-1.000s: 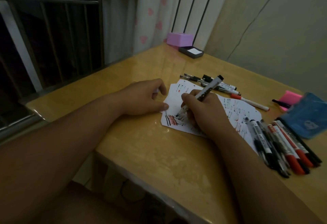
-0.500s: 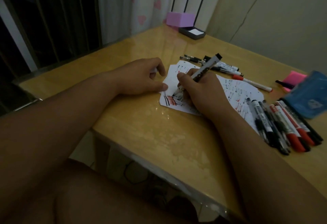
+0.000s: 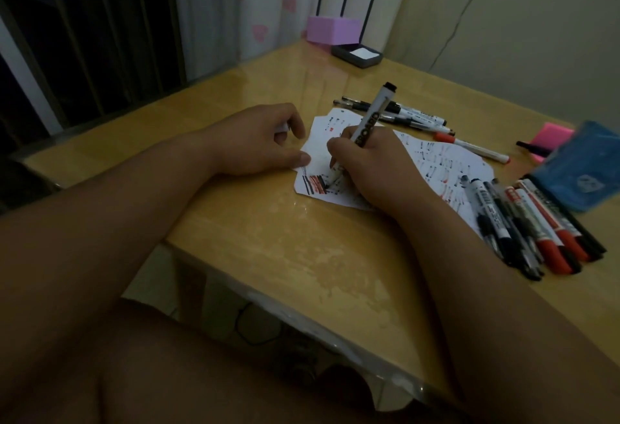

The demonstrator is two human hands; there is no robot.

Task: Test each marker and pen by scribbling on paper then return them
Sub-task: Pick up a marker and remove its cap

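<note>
My right hand [image 3: 372, 168] grips a white whiteboard marker [image 3: 369, 122] with black lettering, its tip down on the white paper [image 3: 318, 148] among red and black scribbles near the sheet's lower left corner. My left hand [image 3: 258, 142] rests at the paper's left edge, thumb pressing the sheet, and its curled fingers hold a small white thing, probably the marker's cap [image 3: 282, 127]. A row of several markers and pens [image 3: 536, 222] with red and black caps lies to the right. More pens [image 3: 402, 113] lie beyond the paper.
The wooden table [image 3: 302, 256] has its near edge close to my legs. A blue pouch [image 3: 583, 168] and pink sticky notes [image 3: 550, 137] sit at the right. A purple box [image 3: 332, 29] and a dark tray [image 3: 357, 54] stand at the far corner.
The marker has tipped more upright and its tip has moved to the scribbles at the lower left corner of the paper. My left hand stays at the paper's edge.
</note>
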